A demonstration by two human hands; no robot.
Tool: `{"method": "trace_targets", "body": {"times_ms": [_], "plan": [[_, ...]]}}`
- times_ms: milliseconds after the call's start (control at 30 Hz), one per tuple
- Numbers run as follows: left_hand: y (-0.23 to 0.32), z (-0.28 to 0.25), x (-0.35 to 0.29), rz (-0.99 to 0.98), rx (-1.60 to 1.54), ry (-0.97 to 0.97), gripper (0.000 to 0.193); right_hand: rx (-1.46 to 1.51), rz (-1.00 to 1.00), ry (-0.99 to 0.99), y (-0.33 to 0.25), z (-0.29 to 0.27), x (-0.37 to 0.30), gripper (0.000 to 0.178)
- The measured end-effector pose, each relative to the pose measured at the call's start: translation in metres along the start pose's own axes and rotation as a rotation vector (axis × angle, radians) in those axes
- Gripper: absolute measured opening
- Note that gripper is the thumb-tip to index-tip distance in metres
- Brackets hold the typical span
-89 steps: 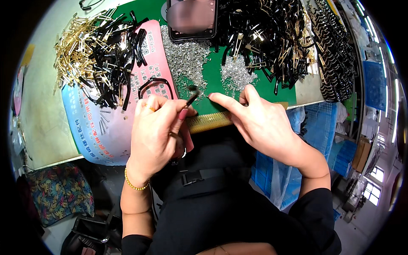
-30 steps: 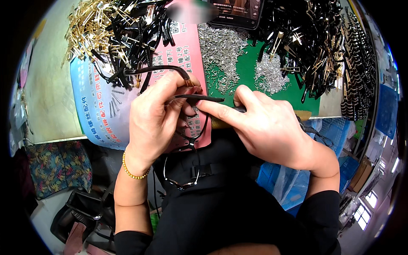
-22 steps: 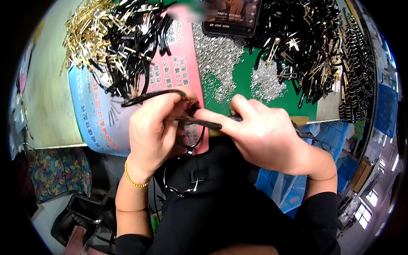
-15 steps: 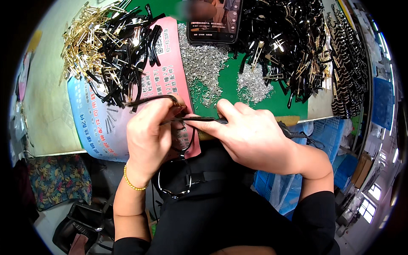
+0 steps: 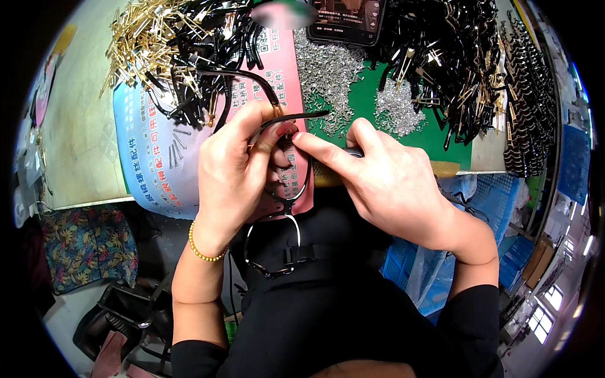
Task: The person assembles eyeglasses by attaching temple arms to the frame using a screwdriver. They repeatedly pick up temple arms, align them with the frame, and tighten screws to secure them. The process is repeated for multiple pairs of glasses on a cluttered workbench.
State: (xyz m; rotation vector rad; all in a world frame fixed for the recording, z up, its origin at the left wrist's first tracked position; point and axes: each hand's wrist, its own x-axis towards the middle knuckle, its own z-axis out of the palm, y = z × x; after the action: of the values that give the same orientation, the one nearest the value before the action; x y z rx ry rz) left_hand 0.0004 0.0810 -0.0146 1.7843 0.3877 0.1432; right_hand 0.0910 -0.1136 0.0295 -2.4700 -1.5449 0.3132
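Observation:
My left hand (image 5: pixel 236 167) is closed around a black glasses frame (image 5: pixel 288 205), gripping it near a hinge. One rim and the bridge hang below my fingers, over my dark clothes. A black temple arm (image 5: pixel 252 77) with a gold-coloured end curves up and leftward from the grip. Another dark temple piece (image 5: pixel 305 116) points right above my fingertips. My right hand (image 5: pixel 391 183) curls around a dark tool (image 5: pixel 355 152); only a rounded bit shows, so its kind is unclear. Its index finger reaches the frame beside my left fingertips.
Piles of temple arms lie at the far left (image 5: pixel 183 50) and far right (image 5: pixel 441 63). Between them are heaps of small silver screws (image 5: pixel 331 75) on a green mat (image 5: pixel 435 135). A phone (image 5: pixel 346 22) lies at the back. Blue crates (image 5: pixel 397 264) stand below the table's right side.
The temple arm now rises higher from my left hand. My right index finger has stretched towards the hinge, and the tool has drawn back from it. The whole view has shifted slightly.

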Motion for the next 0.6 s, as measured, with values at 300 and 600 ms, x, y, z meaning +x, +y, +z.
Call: {"method": "trace_targets", "body": {"times_ms": [300, 600], "plan": [[0.004, -0.002, 0.001, 0.023, 0.071, -0.030, 0.014, -0.074, -0.007, 0.056, -0.003, 0.003, 0.001, 0.059], [-0.002, -0.001, 0.000, 0.066, 0.107, -0.042, 0.022, -0.365, -0.197, 0.179, 0.017, 0.006, 0.016, 0.040]]}}
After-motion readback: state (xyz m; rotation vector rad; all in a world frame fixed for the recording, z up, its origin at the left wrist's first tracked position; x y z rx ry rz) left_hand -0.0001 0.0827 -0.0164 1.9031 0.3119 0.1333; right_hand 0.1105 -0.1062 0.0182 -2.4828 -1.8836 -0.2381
